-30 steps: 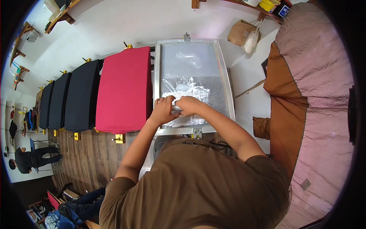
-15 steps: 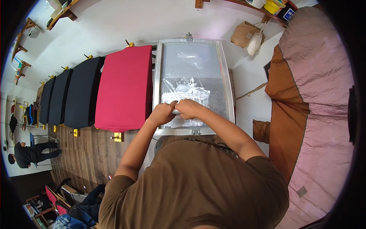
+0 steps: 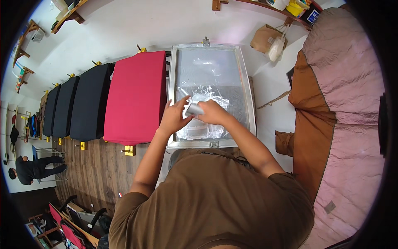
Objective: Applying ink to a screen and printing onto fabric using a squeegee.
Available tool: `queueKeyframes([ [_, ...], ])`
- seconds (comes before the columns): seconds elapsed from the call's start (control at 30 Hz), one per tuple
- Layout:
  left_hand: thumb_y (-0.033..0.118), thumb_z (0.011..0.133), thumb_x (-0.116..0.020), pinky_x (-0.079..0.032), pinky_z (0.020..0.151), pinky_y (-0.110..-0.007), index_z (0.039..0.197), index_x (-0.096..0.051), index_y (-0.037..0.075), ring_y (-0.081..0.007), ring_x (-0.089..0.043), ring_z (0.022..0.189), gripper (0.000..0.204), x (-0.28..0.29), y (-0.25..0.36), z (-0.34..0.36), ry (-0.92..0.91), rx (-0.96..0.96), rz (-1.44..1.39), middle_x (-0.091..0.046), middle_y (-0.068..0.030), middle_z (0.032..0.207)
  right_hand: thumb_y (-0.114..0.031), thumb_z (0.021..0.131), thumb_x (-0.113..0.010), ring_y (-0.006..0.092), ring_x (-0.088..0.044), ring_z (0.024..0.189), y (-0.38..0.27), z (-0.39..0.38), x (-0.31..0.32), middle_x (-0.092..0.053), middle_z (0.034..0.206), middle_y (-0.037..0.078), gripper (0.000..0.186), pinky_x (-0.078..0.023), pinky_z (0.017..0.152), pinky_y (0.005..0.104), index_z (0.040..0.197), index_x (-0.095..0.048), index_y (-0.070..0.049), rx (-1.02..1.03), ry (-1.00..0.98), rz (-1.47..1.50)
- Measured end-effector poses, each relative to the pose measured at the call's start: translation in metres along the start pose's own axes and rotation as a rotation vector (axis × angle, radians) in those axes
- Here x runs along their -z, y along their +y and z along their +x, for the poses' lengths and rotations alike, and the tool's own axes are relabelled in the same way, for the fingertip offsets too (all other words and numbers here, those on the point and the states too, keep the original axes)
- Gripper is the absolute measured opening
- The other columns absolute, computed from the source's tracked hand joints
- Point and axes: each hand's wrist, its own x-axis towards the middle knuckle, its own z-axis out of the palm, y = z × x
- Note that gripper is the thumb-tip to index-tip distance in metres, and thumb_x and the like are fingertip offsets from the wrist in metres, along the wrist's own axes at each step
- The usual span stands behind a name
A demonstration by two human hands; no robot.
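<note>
Two hands meet over one silver-framed screen (image 3: 224,46), right of the frame's centre. The right hand (image 3: 212,111) is closed round one grey squeegee-like tool (image 3: 193,109), which projects from it toward the left of the frame, above the lower half of the mesh. The tool's long axis appears to run roughly crosswise, between the hands; its right end is hidden in the grip. The left hand (image 3: 173,116), its fingers spread, lies just left of the tool's free end; contact cannot be told. The right hand is thus the nearer. Count: one screen; one tool; two metal clamps, upper (image 3: 205,41) and lower (image 3: 214,144); one red cloth-covered board (image 3: 137,97) at centre left; three black cloth-covered boards (image 3: 90,101) farther left.
</note>
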Motion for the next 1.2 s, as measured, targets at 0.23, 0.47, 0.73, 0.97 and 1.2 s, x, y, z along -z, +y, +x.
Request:
queueKeyframes([
  [0.23, 0.032, 0.088, -0.077, -0.032, 0.108, -0.057, 0.124, -0.061, 0.010, -0.0217, -0.071, 0.102, 0.046, -0.020, -0.045, -0.087, 0.263, 0.571, -0.168, -0.073, -0.0055, 0.108, -0.014, 0.081, -0.077, 0.0188, -0.072, 0.087, 0.074, -0.059, -0.031, -0.076, 0.096, 0.012, 0.033, -0.055, 0.078, 0.0341, 0.108, -0.071, 0.003, -0.385, 0.370, 0.547],
  [0.47, 0.043, 0.088, -0.075, -0.029, 0.109, -0.052, 0.122, -0.064, 0.013, -0.0318, -0.050, 0.125, 0.047, -0.007, -0.088, -0.163, 0.409, 0.691, 0.394, -0.064, -0.0087, 0.122, -0.013, 0.084, -0.075, 0.0168, -0.071, 0.088, 0.100, -0.099, -0.054, -0.076, 0.098, 0.010, 0.030, -0.054, 0.078, 0.0317, 0.109, -0.072, 0.004, -0.622, 0.398, 0.800],
  [0.73, 0.051, 0.091, -0.069, -0.030, 0.107, -0.060, 0.130, -0.059, 0.013, -0.0400, -0.042, 0.130, 0.055, 0.038, -0.147, -0.212, 0.547, 0.876, 0.734, -0.053, -0.0142, 0.132, -0.018, 0.081, -0.077, 0.0186, -0.072, 0.085, 0.112, -0.090, -0.075, -0.076, 0.093, 0.011, 0.032, -0.055, 0.076, 0.0338, 0.104, -0.073, 0.003, -0.632, 0.443, 0.778],
  [0.97, 0.060, 0.096, -0.060, -0.032, 0.106, -0.061, 0.137, -0.052, 0.012, -0.0438, -0.037, 0.134, 0.064, 0.029, -0.185, -0.259, 0.595, 1.125, 0.799, -0.045, -0.0203, 0.138, -0.021, 0.080, -0.079, 0.0203, -0.073, 0.084, 0.109, -0.082, -0.077, -0.077, 0.092, 0.012, 0.033, -0.056, 0.075, 0.0347, 0.102, -0.074, 0.003, -0.651, 0.429, 0.710],
  [1.2, 0.066, 0.095, -0.057, -0.037, 0.103, -0.060, 0.136, -0.054, 0.015, -0.0453, -0.040, 0.131, 0.066, 0.018, -0.204, -0.263, 0.624, 1.293, 0.678, -0.048, -0.0208, 0.135, -0.022, 0.080, -0.079, 0.0206, -0.074, 0.083, 0.111, -0.076, -0.082, -0.077, 0.091, 0.012, 0.033, -0.056, 0.075, 0.0349, 0.101, -0.074, 0.003, -0.617, 0.451, 0.717],
])
